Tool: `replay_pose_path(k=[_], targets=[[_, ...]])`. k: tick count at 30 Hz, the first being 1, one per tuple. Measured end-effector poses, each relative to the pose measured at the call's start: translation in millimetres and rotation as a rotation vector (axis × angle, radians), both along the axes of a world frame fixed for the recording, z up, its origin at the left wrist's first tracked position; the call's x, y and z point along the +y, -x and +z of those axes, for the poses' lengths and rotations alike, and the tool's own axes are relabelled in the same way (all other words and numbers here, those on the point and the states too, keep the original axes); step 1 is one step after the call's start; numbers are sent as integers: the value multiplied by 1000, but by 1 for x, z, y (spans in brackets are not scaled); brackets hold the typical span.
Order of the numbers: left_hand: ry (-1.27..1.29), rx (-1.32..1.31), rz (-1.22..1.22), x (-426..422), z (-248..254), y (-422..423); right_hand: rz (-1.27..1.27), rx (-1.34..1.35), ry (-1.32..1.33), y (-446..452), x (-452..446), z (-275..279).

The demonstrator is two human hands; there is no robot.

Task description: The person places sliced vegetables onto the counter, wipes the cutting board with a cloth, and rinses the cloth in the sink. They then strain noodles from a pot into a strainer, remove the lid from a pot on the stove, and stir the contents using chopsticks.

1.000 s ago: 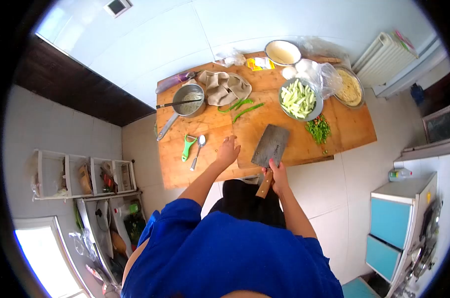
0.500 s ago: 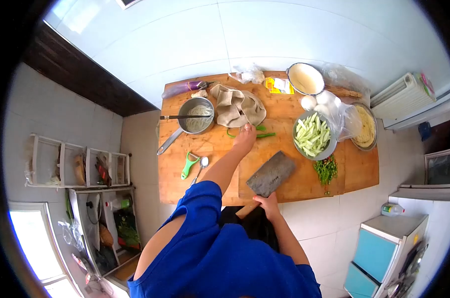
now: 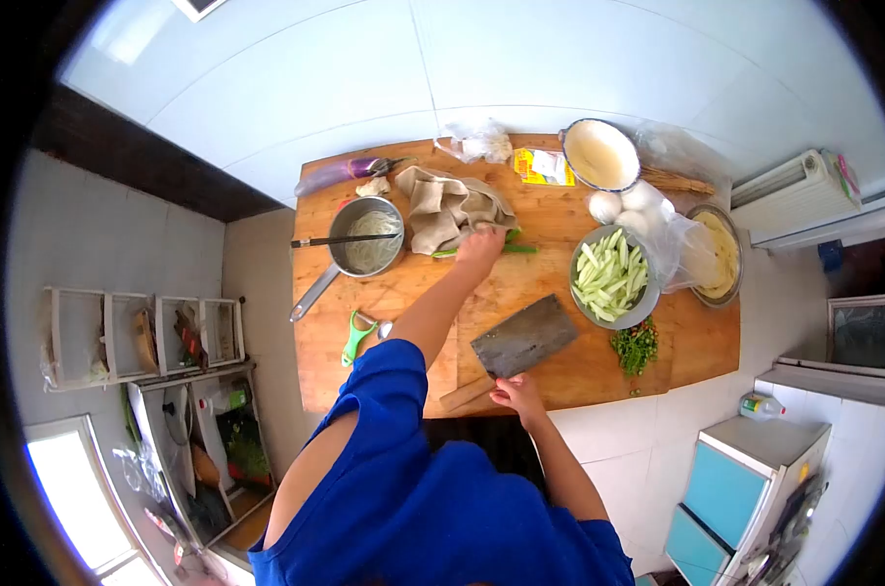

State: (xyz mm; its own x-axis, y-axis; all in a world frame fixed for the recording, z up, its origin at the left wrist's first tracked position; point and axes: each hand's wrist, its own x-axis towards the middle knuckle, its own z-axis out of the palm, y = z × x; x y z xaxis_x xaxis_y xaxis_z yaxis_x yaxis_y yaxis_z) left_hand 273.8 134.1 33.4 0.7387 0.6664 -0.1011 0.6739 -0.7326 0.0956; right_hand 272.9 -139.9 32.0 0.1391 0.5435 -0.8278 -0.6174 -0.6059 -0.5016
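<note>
My left hand (image 3: 482, 245) reaches to the front edge of a crumpled beige cloth (image 3: 447, 210), its fingers curled over long green vegetables (image 3: 520, 249) that poke out on both sides. The fingertips are partly hidden. A broad cleaver (image 3: 525, 337) lies flat near the table's front edge, its wooden handle (image 3: 467, 394) pointing left toward me. Beside the handle's inner end is my right hand (image 3: 518, 396), fingers apart and not wrapped round it. Left of my left arm lie a green peeler (image 3: 357, 339) and a spoon (image 3: 385, 330).
On the wooden table (image 3: 423, 361) stand a saucepan (image 3: 335, 256) with pale noodles and chopsticks, an eggplant (image 3: 349, 173), a bowl (image 3: 647, 305) of cut green strips, chopped greens (image 3: 636, 347), eggs (image 3: 605, 206), an enamel pot (image 3: 600, 156) and a dish of flatbread (image 3: 720, 256).
My right hand has let go of the cleaver's handle, and the cleaver now lies turned, handle farther left. My left hand and the green vegetables have shifted slightly toward the cloth. The view has tilted slightly.
</note>
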Motion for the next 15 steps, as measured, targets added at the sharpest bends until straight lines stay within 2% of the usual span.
replay_pose_path(k=[3, 9, 11, 12, 14, 15], targets=[[-27, -62, 64, 27, -3, -14, -34, 51, -13, -1, -9, 9], [-32, -76, 175, 76, 8, -53, -172, -18, 16, 1, -41, 10], [-438, -415, 159, 78, -7, -63, -193, -17, 31, -3, -52, 10], [-429, -417, 149, 75, -13, -70, -178, -55, 22, -7, -59, 14], [-341, -323, -86, 71, -26, -80, -169, -88, 14, -12, -71, 20], [-2, -296, -32, 51, -20, -85, -218, -98, 47, -16, -76, 30]])
